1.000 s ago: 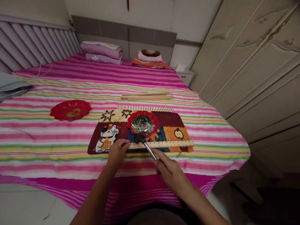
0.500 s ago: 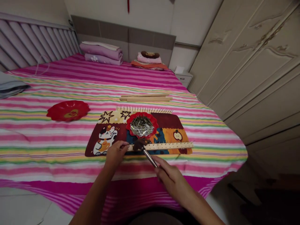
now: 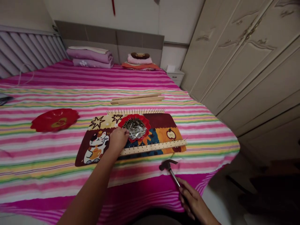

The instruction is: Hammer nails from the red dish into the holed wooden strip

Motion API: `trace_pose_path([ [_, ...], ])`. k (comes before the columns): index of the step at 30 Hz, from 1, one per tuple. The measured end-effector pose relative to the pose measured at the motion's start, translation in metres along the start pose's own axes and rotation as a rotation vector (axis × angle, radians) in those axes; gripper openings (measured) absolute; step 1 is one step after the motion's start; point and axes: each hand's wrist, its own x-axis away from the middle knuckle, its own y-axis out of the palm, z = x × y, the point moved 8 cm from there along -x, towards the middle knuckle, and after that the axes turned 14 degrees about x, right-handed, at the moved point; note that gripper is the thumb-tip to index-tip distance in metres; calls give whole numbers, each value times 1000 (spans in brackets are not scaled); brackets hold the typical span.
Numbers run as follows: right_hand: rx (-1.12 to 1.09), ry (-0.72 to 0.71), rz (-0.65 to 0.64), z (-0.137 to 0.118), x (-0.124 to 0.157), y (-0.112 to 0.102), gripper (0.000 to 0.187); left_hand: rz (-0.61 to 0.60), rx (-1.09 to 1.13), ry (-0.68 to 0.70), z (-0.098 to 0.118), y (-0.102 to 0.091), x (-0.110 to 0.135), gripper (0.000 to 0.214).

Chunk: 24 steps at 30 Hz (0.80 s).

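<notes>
While the left hand (image 3: 118, 140) has moved up to the red dish (image 3: 147, 124) of pins (image 3: 135, 128) in the middle of the frame, its fingers rest at the dish edge, and I cannot tell if they hold a pin. Right of it, the wooden strip (image 3: 152, 147) lies on the mat (image 3: 159, 120), now free of the hammer (image 3: 169, 168), because the right hand (image 3: 191, 198) has pulled back to the lower right, gripping the handle.
</notes>
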Motion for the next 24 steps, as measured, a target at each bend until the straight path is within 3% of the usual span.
trace_pose_path([
  [6,-52,2,-60,1,-4,1,75,-155,-131,-3,17,26,-17,21],
  [12,-62,4,-33,-3,-3,0,71,-165,-21,-6,9,16,-19,17],
  [17,-55,14,-35,-6,-1,2,70,-87,464,-133,-25,-4,-6,13],
  [21,-41,-5,-4,-15,5,2,65,-18,899,-229,-45,-14,14,28],
  [24,-28,-5,-4,-19,9,4,64,27,1098,-314,-56,-19,30,36],
])
